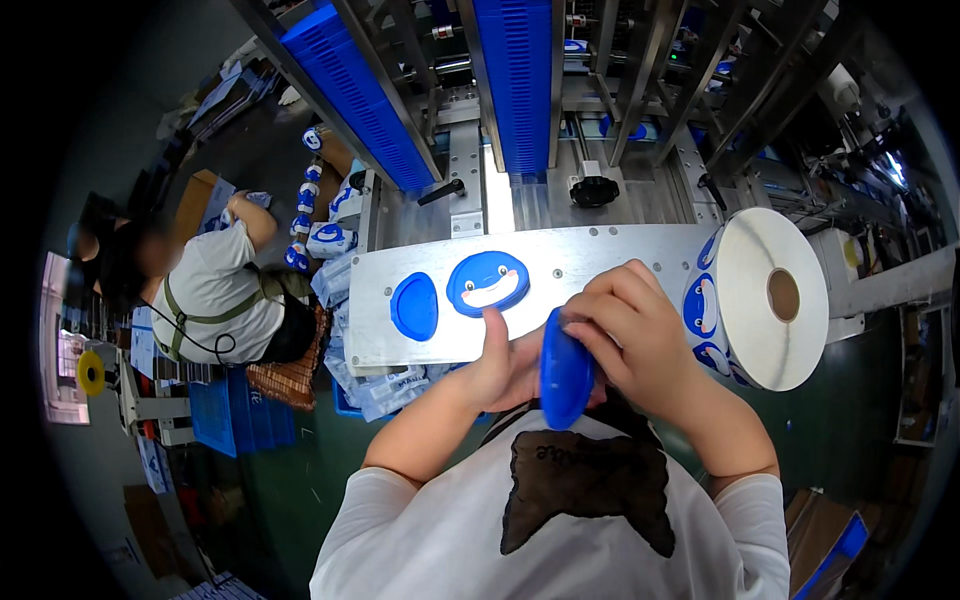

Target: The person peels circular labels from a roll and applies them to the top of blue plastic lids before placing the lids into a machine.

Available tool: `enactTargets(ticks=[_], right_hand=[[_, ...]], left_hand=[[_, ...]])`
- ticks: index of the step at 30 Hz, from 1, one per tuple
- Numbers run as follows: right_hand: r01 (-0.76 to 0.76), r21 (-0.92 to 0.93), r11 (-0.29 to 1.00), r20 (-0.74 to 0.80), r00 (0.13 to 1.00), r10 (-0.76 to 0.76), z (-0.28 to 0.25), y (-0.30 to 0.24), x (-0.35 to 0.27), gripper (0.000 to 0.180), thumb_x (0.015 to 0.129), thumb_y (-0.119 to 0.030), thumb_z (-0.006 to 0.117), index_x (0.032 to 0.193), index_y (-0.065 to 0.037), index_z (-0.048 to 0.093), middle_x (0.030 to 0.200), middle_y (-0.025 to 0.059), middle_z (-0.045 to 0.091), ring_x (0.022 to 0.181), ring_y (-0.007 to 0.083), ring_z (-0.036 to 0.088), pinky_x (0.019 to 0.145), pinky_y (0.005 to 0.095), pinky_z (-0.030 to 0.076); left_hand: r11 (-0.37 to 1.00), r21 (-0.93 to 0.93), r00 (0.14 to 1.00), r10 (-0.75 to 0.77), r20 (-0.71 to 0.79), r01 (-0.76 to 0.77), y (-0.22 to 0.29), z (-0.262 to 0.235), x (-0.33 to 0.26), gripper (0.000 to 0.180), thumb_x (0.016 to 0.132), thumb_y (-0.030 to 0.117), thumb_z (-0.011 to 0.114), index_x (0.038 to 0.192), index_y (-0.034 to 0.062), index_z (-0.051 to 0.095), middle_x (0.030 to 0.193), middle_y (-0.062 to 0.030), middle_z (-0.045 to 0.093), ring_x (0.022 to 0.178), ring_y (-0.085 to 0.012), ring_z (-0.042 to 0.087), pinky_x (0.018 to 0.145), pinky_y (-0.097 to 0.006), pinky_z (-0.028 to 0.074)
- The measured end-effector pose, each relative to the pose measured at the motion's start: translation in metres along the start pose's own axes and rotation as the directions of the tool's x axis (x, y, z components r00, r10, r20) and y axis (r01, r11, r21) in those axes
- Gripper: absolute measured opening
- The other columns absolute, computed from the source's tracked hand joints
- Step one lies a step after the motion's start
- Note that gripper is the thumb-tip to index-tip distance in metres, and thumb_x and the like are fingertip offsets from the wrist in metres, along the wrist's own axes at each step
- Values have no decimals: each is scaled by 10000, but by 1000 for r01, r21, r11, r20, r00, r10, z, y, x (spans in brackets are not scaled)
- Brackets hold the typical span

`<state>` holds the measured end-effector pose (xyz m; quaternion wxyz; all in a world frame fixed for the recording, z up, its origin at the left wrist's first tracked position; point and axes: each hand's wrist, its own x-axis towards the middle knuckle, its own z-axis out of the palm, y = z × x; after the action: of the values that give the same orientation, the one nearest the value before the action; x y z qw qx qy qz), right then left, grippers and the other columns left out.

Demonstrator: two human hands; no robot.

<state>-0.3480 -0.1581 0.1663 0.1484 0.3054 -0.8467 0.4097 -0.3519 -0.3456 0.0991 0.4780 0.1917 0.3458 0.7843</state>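
Both my hands grip a blue oval plastic lid [565,375], held on edge close to my chest. My left hand [500,365] supports it from the left with the thumb pointing up. My right hand [630,335] curls over its top and right side. Just beyond my hands, on a metal plate [600,255], lie a plain blue oval lid [414,306] and a blue oval lid bearing a cartoon face sticker [488,283]. A large roll of face stickers on white backing [765,298] stands to the right of my right hand.
Blue conveyor belts [520,80] and metal machine framing rise behind the plate, with a black knob [594,190]. Another person in a white shirt [215,295] sits at the left beside a blue crate [240,415] and packs stacked by the plate [330,240].
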Motion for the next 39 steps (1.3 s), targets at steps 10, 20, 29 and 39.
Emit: enactTargets(ticks=[10, 20, 29, 39], right_hand=[[21, -52, 998, -21, 1000, -22, 0, 6, 0, 115, 796, -2, 630, 900, -15, 583, 874, 114, 556, 811, 278, 518, 696, 351, 441], [109, -83, 991, 20, 994, -108, -8, 5, -1, 241, 664, -29, 700, 889, -52, 617, 855, 75, 551, 833, 273, 533, 689, 342, 466], [50, -263, 963, -120, 989, -84, -30, 11, -7, 348, 565, 2, 703, 900, -59, 632, 888, 68, 558, 825, 270, 526, 697, 335, 469], [144, -178, 973, -18, 989, -149, -18, 12, -7, 358, 562, -27, 729, 902, -68, 625, 862, 57, 558, 800, 254, 530, 672, 341, 471]], left_hand=[[933, -304, 980, 165, -115, -192, 0, 17, 6, 938, 635, 174, 686, 1468, 163, 255, 1207, -130, 453, 1026, -288, 494, 769, -414, 483], [861, -496, 991, 59, -118, -110, 0, 26, 2, 868, 563, 64, 569, 1395, 170, 345, 1158, -123, 446, 941, -276, 453, 710, -376, 436], [769, -638, 999, 36, 0, -28, 0, 17, -1, 858, 584, 35, 556, 1396, 203, 333, 1174, -129, 442, 929, -270, 453, 705, -373, 429], [779, -625, 999, -38, 34, 51, 7, 21, 3, 725, 596, 40, 559, 1298, 147, 408, 1159, -117, 453, 924, -270, 454, 679, -357, 434]])
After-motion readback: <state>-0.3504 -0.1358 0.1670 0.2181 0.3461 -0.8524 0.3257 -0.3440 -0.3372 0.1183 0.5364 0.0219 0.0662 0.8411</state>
